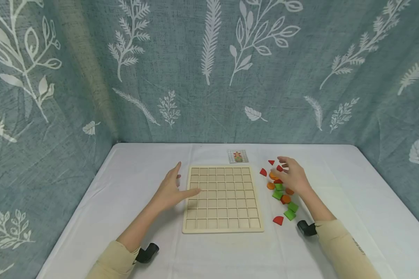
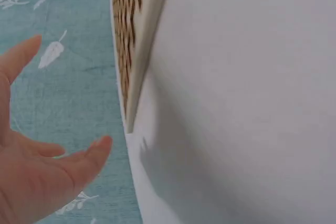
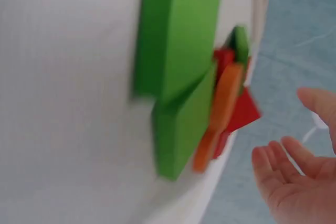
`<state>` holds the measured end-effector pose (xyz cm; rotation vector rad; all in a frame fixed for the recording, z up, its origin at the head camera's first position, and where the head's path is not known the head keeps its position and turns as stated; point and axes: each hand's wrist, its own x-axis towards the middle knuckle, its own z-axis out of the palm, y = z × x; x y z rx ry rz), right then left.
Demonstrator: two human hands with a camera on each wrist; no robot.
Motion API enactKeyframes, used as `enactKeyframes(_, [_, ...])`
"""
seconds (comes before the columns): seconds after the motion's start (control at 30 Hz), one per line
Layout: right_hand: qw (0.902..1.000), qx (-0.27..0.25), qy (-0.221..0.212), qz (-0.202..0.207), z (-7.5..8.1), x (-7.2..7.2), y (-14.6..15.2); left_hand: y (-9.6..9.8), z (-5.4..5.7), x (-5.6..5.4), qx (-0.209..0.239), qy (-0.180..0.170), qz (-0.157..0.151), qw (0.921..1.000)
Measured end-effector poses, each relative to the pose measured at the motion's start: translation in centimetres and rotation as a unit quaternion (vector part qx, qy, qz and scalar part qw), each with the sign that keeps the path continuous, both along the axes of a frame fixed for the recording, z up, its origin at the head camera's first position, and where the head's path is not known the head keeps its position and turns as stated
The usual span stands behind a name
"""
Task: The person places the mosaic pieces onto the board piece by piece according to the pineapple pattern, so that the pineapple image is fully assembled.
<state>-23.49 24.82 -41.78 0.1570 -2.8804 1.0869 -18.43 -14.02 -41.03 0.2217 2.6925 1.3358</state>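
Note:
My left hand [image 1: 171, 192] is spread beside the left edge of a wooden grid board [image 1: 223, 231], its thumb reaching over the squares. Nothing is between its fingers [image 2: 86, 163] in the left wrist view. Over the far part of a loose heap of coloured pieces hovers my right hand [image 1: 294, 177], fingers bent loosely and thumb apart, holding nothing. The heap has green square blocks [image 1: 290, 214], round orange pieces [image 1: 270, 186] and red wedge pieces [image 1: 278, 220]. In the right wrist view, green blocks [image 3: 194, 30] loom close, with an orange piece [image 3: 226, 98] behind them.
A small picture card [image 1: 238, 156] with a red and green figure lies behind the board. White cloth [image 1: 143, 162] covers the table, and a leaf-patterned blue-green curtain [image 1: 181, 58] hangs around its back and sides. Black wrist devices [image 1: 148, 253] are worn below each hand.

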Motion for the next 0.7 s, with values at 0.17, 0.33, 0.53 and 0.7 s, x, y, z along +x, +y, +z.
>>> enactKeyframes(0.17, [0.9987, 0.006, -0.043, -0.028, -0.4, -1.8, 0.9, -0.7, -0.6, 1.0, 0.038, -0.059, -0.014, 0.9974])
enactKeyframes(0.33, [0.9953, 0.000, -0.081, -0.052, -0.7, -3.1, 1.2, -1.0, -1.2, 1.8, 0.036, -0.084, -0.039, 0.9951])
enactKeyframes(0.53, [0.9918, -0.010, -0.110, -0.065, -1.1, -4.3, 1.5, -1.0, -1.6, 2.5, 0.003, -0.072, -0.069, 0.9950])
enactKeyframes(0.7, [0.9904, -0.003, -0.125, -0.059, -1.5, -5.2, 1.4, -0.9, -1.6, 3.0, -0.033, -0.064, -0.116, 0.9907])
